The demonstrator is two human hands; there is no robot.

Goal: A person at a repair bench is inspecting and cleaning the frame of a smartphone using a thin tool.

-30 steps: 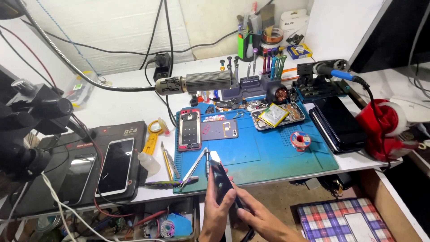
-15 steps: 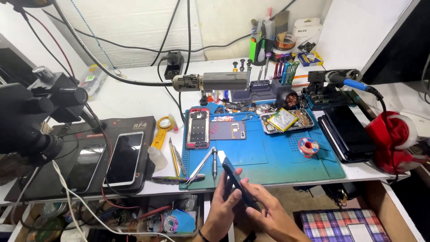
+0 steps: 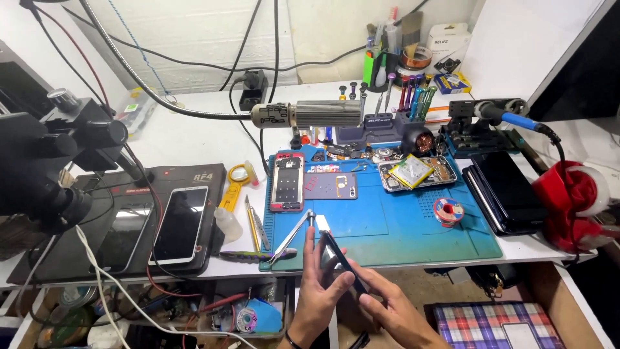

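Head view, nearest first: both hands meet just below the front edge of the bench, holding a dark smartphone (image 3: 341,262) edge-on and tilted. The left hand (image 3: 318,294) has its fingers closed around the phone's lower left side, with the thumb up along the edge. The right hand (image 3: 394,310) pinches the lower end between its fingertips.

The phone looks thin, stiff and light, with a glass face that is probably slippery and easy to crack. The long side edges are the safest hold, rather than pressure on the flat face.

Just beyond, metal tweezers (image 3: 290,236) lie at the near left corner of the blue work mat (image 3: 387,226). A small solder spool (image 3: 448,211) sits to the right on the mat. Farther back lies an opened phone body with a red frame (image 3: 287,182). To its right a shallow tray (image 3: 416,173) holds a yellowish battery and small loose parts.

Left of the mat, a white-framed phone (image 3: 182,223) rests on a dark heating pad (image 3: 200,178). A stack of dark screens (image 3: 507,190) lies at the mat's right edge.

At the back, a screwdriver stand (image 3: 381,123) holds coloured drivers upright, and a green cup (image 3: 369,68) holds brushes and tools.
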